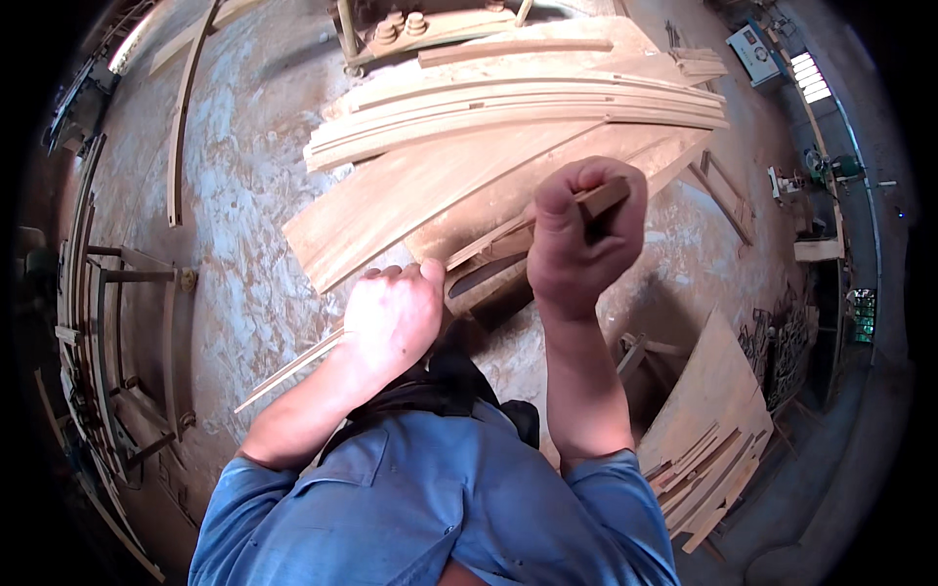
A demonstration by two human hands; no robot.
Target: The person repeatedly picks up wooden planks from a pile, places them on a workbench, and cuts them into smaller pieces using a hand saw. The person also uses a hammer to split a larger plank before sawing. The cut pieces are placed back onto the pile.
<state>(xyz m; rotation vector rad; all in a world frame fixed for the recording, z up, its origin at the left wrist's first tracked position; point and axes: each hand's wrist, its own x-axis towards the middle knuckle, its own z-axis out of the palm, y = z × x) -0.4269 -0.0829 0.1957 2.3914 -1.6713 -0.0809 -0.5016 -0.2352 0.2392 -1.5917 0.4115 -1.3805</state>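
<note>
A long thin wooden strip [490, 241] runs slantwise in front of me, from the lower left up to the right. My left hand [396, 311] is closed around it, with its far end sticking out past the fist on the left. Higher up on the right, my right hand [586, 234] grips the other end, fingers curled and thumb on top. A brownish squared wood end [606, 198] shows in that grip; I cannot tell whether it is the same piece. Below the strip, between my hands, is a brown wooden part with a dark rounded slot [487, 277], partly hidden.
Ahead lie broad boards [420, 181] and a stack of long slats [489, 112]. A wheeled stand [430, 44] holds round wooden pieces beyond them. Wooden frames [137, 342] stand at left. At lower right, a panel [708, 391] bears several offcuts. One long slat [183, 127] is at far left.
</note>
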